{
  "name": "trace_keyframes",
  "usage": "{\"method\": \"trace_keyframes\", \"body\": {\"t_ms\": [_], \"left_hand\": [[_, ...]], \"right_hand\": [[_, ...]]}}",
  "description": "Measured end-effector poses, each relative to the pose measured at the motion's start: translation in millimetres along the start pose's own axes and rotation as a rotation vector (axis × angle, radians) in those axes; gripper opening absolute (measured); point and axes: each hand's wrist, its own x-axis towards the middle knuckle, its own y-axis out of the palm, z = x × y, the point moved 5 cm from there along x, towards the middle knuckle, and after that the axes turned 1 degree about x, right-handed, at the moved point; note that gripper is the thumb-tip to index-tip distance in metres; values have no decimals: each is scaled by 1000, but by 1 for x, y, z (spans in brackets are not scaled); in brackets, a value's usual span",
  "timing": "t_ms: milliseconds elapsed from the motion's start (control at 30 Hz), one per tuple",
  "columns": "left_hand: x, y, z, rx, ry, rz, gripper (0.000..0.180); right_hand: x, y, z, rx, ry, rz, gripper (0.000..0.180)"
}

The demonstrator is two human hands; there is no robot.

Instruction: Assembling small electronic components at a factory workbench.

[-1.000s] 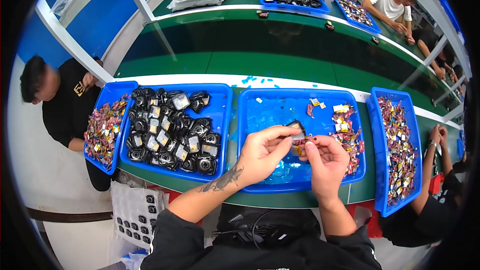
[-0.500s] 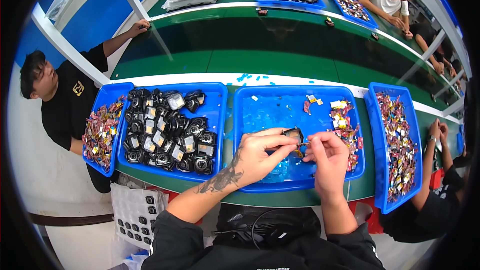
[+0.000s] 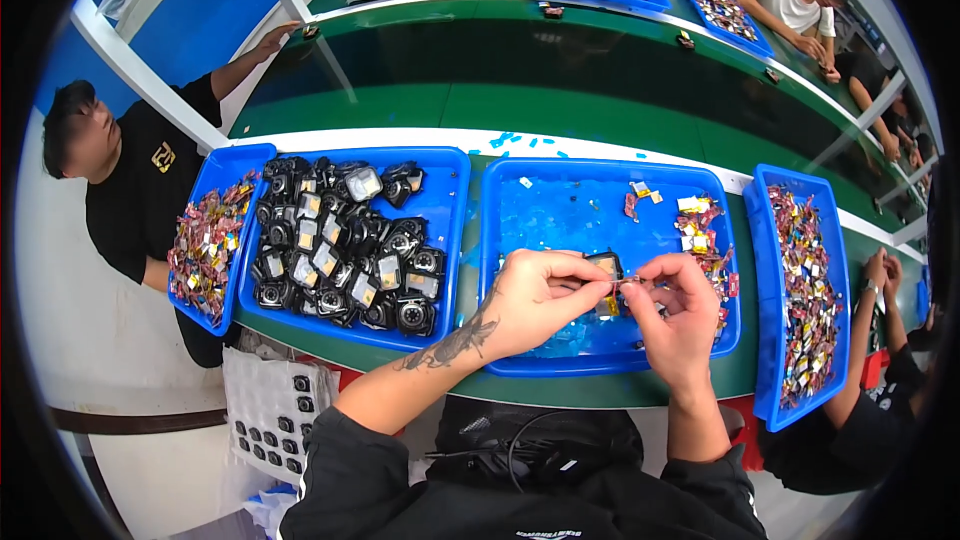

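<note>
Above the middle blue tray (image 3: 492, 270) my two hands meet, fingertips close together. My left hand (image 3: 535, 300) is closed, gripping a small black camera housing (image 3: 606, 262) whose frame shows beyond the fingers. The fingers of my right hand (image 3: 682, 320) pinch a small wired part (image 3: 624, 281), of which only a thin bit shows between the fingertips. Just below them is a small yellow piece (image 3: 607, 306); whether it is joined to the housing I cannot tell. Small red and yellow parts (image 3: 698, 230) lie along the tray's right side.
Left stands a blue tray of black camera housings (image 3: 325, 258), beside a narrow tray of small parts (image 3: 208, 250). Another parts tray (image 3: 805, 290) is at right. Beyond runs a green conveyor belt (image 3: 480, 105) carrying a few pieces. A person (image 3: 130, 170) sits at left; others work opposite and right.
The whole view has shifted slightly, so the trays sit a little higher and further right. My hands stay together, and the yellow piece below my fingers shows more.
</note>
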Motion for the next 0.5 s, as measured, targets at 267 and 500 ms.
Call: {"method": "trace_keyframes", "body": {"t_ms": [267,500], "left_hand": [[0,3,-4,-72,164,9,32],[-2,2,-7,-12,210,-3,34]], "right_hand": [[4,4,-8,134,28,-45,33],[5,-1,6,66,62,24,33]]}}
